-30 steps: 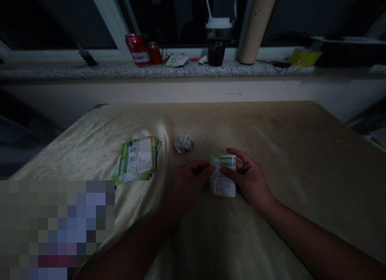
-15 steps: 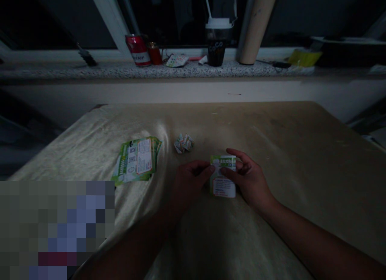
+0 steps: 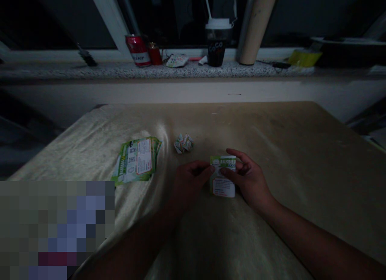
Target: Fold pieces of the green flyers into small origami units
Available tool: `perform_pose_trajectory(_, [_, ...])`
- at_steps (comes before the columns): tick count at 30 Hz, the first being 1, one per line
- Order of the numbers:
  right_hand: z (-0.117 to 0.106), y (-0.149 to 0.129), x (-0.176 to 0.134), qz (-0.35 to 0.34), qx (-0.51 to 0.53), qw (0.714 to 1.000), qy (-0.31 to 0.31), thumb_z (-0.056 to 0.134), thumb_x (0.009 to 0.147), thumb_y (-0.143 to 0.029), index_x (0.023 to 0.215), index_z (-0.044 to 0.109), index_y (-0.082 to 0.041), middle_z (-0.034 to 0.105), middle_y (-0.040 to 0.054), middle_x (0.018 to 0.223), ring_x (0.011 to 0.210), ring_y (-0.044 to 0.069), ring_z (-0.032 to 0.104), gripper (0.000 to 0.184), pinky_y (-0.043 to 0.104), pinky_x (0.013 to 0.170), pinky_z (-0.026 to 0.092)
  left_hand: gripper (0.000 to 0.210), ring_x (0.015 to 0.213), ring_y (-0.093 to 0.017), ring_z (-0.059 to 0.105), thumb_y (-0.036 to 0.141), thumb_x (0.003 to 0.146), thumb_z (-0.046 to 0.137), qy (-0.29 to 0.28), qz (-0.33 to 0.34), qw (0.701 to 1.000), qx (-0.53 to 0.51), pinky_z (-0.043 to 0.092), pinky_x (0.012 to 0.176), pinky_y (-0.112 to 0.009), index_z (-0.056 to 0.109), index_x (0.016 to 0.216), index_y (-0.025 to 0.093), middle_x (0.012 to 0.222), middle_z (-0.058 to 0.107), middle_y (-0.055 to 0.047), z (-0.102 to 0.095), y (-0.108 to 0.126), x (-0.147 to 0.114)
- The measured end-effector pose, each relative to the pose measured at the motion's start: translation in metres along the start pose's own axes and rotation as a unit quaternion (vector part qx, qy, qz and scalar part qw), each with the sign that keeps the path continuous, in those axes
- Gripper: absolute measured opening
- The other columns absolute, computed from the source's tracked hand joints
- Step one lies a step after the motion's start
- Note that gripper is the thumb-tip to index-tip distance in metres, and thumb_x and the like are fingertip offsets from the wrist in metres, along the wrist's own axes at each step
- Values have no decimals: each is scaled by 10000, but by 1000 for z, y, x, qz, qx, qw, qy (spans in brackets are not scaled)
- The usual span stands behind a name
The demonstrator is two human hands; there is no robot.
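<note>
A green and white printed paper leaflet (image 3: 223, 187), seemingly folded to a small upright rectangle, is held between my two hands just above the table. My left hand (image 3: 193, 179) pinches its left edge, thumb on the front. From the other side, my right hand (image 3: 251, 177) grips the right edge with its thumb across the print, the index finger raised behind. Beyond my left hand lies a folded paper piece (image 3: 183, 144) with peaked corners. A stack of similar green leaflets (image 3: 137, 159) rests flat to the left.
A shiny beige cloth covers the table (image 3: 271, 131). On the granite sill (image 3: 114, 71) behind stand a red can (image 3: 138, 51), a small red container (image 3: 155, 54), a dark cup with a straw (image 3: 216, 47), a cardboard tube (image 3: 257, 29) and a yellow item (image 3: 304, 58). Blurred blocks hide the lower left corner.
</note>
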State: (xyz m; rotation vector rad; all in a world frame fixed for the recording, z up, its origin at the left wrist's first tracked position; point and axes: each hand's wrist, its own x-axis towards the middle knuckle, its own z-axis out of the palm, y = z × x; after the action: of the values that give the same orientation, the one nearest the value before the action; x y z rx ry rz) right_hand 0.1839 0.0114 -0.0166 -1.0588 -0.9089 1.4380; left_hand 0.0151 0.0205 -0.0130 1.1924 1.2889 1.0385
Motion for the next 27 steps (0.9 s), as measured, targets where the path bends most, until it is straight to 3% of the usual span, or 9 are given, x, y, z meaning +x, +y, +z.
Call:
perform_pose_trajectory(16, [1,-2,0,4,8,1000,0,878,656,-268,1176,580,-249,794,-8,833,723,215,755,600,366,713,590,164,719,-182,710,333,743,779,2,-14,1000,-23,551,668,-271,787,815,186,789,781,-35,0,2,0])
perform_pose_trajectory(21, [-1,-4,0,13,25,999,-37,850,710,-271,1240,530,-258,789,-3,845,719,208,753,619,369,703,599,205,649,-181,694,341,709,799,5,-46,997,-64,549,630,-292,779,810,163,752,765,-48,-2,-2,3])
perform_pose_trajectory(24, [-6,-5,0,-41,10,997,-61,729,846,-317,1257,544,-256,778,27,935,763,202,751,455,365,704,599,228,633,-180,691,360,710,789,7,-63,993,-101,557,633,-306,766,805,153,727,750,-47,-5,-2,6])
perform_pose_trajectory(27, [-14,-6,2,-153,-97,982,-56,570,956,-274,1262,584,-272,735,62,1106,925,202,734,307,363,761,595,225,673,-193,705,351,718,759,0,-74,987,-140,569,651,-316,745,795,140,766,754,-64,-9,4,6])
